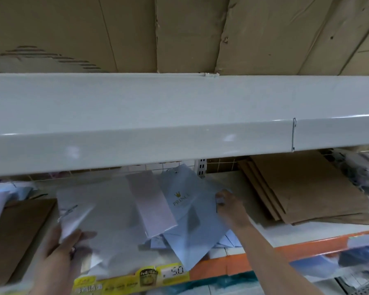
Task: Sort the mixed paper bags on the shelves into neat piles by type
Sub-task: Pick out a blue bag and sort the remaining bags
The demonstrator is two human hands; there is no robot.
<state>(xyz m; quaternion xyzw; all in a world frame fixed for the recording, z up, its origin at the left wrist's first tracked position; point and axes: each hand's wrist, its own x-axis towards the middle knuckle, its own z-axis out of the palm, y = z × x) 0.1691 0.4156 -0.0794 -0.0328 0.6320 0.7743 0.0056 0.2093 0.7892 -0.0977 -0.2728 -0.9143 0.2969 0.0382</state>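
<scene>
Two hands worked the shelf: left hand [60, 250] gripped a grey bag [113, 211], right hand [230, 206] pinched the blue Prince bag [192, 209] (likely separating types).

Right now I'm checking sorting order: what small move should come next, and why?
Probably draw the blue PRINCE bag out with the right hand, which grips its right edge. It lies skewed across other blue bags, beside a neat brown bag pile, while the left hand holds the grey bags.
</scene>
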